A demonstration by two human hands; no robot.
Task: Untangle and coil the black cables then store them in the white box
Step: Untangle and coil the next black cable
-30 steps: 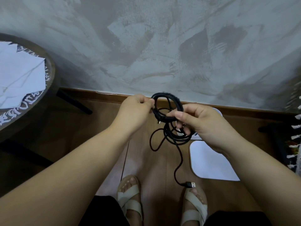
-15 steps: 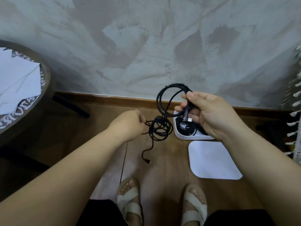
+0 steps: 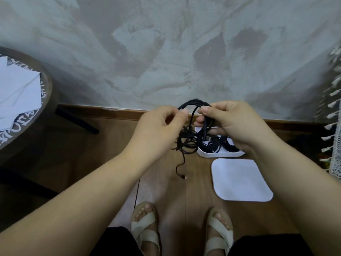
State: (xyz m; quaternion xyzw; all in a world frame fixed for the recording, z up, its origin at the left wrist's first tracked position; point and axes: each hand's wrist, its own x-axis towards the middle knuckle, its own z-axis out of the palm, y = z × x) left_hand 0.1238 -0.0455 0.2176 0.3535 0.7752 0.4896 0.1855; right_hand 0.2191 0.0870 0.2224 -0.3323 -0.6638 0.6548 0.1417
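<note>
A black cable [image 3: 191,106] arches in a loop between my two hands at chest height. My left hand [image 3: 158,126] pinches its left side between thumb and forefinger. My right hand [image 3: 228,124] grips the coiled loops and a plug end on the right. A tangled stretch [image 3: 184,141] hangs below, and one loose connector [image 3: 183,176] dangles above the floor. The white box [image 3: 219,154] stands on the floor under my right hand, with coiled black cables [image 3: 210,145] inside it.
The white square lid [image 3: 239,180] lies on the wooden floor in front of the box. A round dark table [image 3: 36,93] with white cloth stands at the left. A fringed lace cloth [image 3: 334,126] hangs at the right edge. My sandalled feet are below.
My left hand has risen from the hanging tangle and come up beside the right hand, pinching the top loop. The hanging cable has shortened and its loose end swings lower left.
</note>
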